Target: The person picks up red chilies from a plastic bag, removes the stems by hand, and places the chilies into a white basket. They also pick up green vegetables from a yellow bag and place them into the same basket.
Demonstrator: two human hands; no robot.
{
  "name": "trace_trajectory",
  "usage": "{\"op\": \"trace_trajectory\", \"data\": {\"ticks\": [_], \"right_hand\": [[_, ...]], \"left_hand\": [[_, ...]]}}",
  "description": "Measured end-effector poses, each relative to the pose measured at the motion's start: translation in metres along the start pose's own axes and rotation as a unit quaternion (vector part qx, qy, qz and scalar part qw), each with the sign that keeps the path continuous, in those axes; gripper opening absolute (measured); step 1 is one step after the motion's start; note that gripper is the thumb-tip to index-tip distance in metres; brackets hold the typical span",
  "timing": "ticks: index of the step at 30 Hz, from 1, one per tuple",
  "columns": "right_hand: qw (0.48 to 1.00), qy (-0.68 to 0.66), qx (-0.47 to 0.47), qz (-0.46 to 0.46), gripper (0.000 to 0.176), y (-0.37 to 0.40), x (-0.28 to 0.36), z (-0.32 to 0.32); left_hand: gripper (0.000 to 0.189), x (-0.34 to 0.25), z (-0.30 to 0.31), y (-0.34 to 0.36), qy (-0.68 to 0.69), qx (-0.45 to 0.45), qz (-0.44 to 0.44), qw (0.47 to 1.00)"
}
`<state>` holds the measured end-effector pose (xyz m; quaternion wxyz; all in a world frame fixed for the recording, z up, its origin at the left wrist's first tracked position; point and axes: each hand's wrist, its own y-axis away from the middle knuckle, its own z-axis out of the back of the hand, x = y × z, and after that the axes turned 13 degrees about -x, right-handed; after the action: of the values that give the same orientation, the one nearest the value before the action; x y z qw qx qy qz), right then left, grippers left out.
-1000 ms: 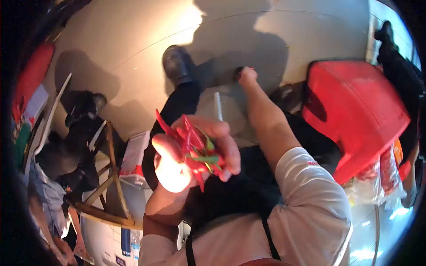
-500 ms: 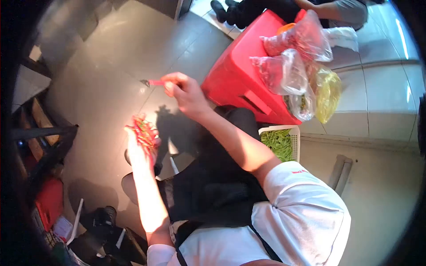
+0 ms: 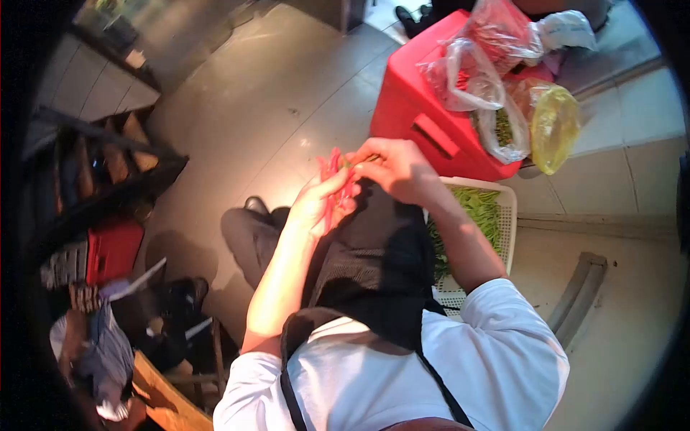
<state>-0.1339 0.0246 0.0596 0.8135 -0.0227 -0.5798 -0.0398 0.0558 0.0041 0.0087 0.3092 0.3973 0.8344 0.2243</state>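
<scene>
My left hand (image 3: 320, 204) is closed round a bunch of long, thin red chili peppers (image 3: 335, 179) above my lap. Close beside it on the right, my right hand (image 3: 394, 169) has its fingers pinched together near the top of the bunch, where something small and green shows between the two hands. What exactly the right fingers hold is too small to make out. To the right of my lap is a white plastic basket (image 3: 508, 223) with green pods or leaves (image 3: 480, 210) in it.
A large red box (image 3: 402, 108) stands ahead on the right, with several plastic bags, one yellow (image 3: 555, 129), on top. A dark rack (image 3: 108, 169) is at the left. At the lower left, a person's arm (image 3: 74, 337) shows near a wooden stool (image 3: 162, 391).
My right hand has come down from its raised place on the floor side to the peppers. My left hand now appears higher and further right. The view has shifted, showing more at the lower left.
</scene>
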Motion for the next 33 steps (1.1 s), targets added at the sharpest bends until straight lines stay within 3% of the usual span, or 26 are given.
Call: {"op": "trace_trajectory", "data": {"ticks": [5,9,14,21,22,24,26,30,32,33], "right_hand": [[0.998,-0.061,0.029,-0.019,0.016,-0.005,-0.001,-0.004],[0.992,-0.123,-0.008,-0.027,0.024,-0.007,-0.003,-0.01],[0.966,-0.245,0.02,-0.085,0.034,-0.009,-0.002,-0.019],[0.83,-0.515,0.097,-0.19,0.032,-0.013,-0.019,-0.032],[0.846,-0.498,0.056,-0.18,0.027,-0.013,-0.022,-0.029],[0.921,-0.358,-0.125,-0.085,0.023,-0.014,-0.029,-0.01],[0.935,-0.233,-0.268,0.018,0.017,-0.011,-0.026,0.022],[0.856,-0.106,-0.499,0.075,0.015,0.003,-0.04,0.108],[0.813,0.086,-0.57,0.081,0.015,0.012,-0.062,0.155],[0.803,0.119,-0.578,0.081,0.016,0.011,-0.072,0.171]], "left_hand": [[0.031,-0.007,-0.001,0.01,-0.016,0.02,-0.02,0.999],[0.037,-0.017,-0.004,0.015,0.004,0.052,-0.014,0.999],[0.036,-0.017,0.004,0.014,0.017,0.052,-0.014,0.998],[0.035,-0.022,0.005,0.02,0.057,0.039,0.003,0.998],[0.034,-0.022,0.006,0.018,0.038,0.018,-0.011,0.999],[0.034,-0.021,0.008,0.014,0.035,0.023,-0.027,0.999],[0.034,-0.02,0.01,0.01,0.029,0.034,-0.03,0.999],[0.035,-0.015,0.002,-0.003,0.024,0.069,-0.001,0.997],[0.034,-0.013,-0.01,-0.008,0.023,0.07,0.012,0.997],[0.034,-0.011,-0.018,-0.012,0.014,0.071,0.018,0.997]]}}
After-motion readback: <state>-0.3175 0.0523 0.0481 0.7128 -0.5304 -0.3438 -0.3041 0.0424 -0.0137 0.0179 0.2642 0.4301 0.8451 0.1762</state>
